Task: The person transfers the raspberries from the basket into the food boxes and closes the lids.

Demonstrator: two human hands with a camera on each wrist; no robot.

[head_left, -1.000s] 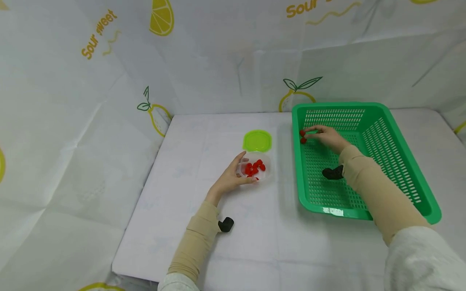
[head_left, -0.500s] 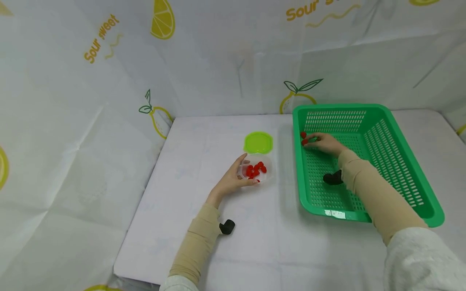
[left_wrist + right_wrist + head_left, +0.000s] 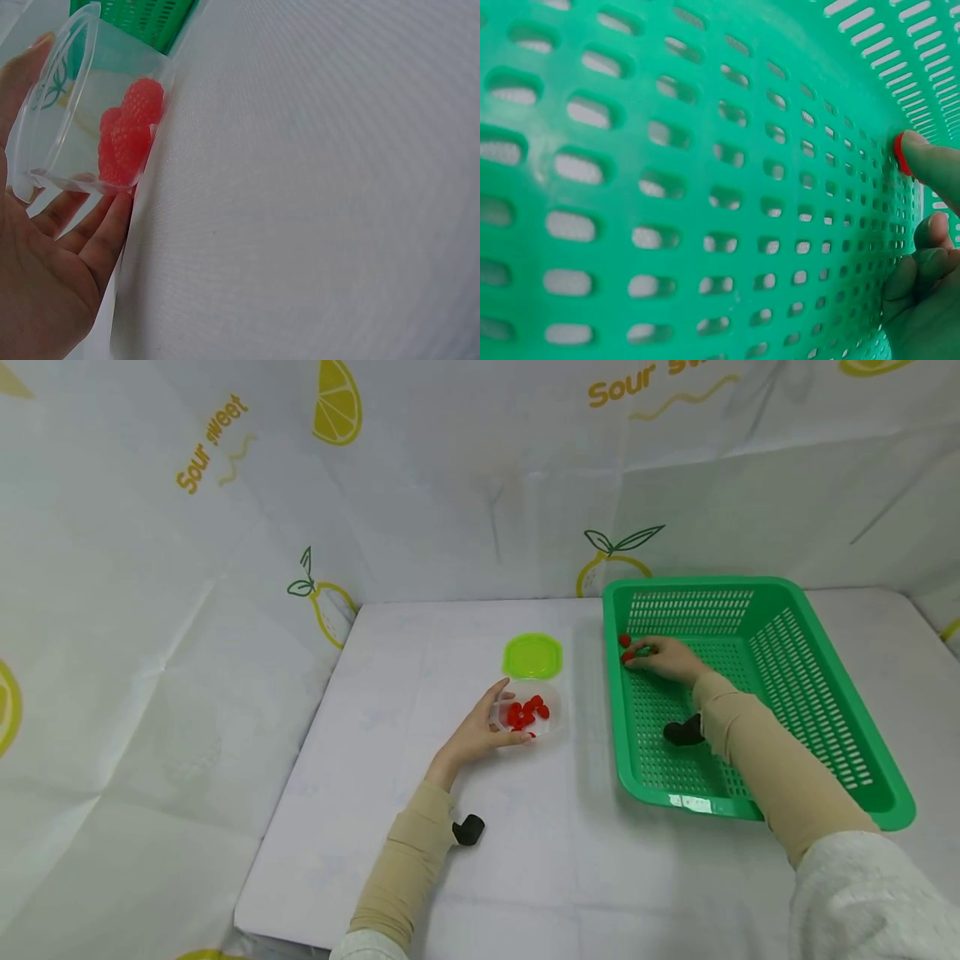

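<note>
My left hand (image 3: 476, 735) holds a clear plastic tub (image 3: 79, 120) upright on the table, thumb and fingers spread around its side. Several red raspberries (image 3: 129, 139) lie on the tub's bottom. Inside a green slotted basket (image 3: 720, 805), my right hand (image 3: 671, 660) pinches a raspberry (image 3: 628, 657) by the left wall. A second raspberry (image 3: 625, 640) sits just behind it, against that same wall. In the right wrist view a fingertip covers most of the pinched raspberry (image 3: 901, 156).
A bright green lid (image 3: 532, 657) lies flat just behind the tub. The basket takes up the right side of the white table (image 3: 525, 877). A white sheet with lemon prints (image 3: 465, 485) hangs behind the table and to its left.
My right fingertips have gone from near the rear raspberry to the front one and closed on it. The left hand keeps its hold on the tub. The head view has shifted slightly.
</note>
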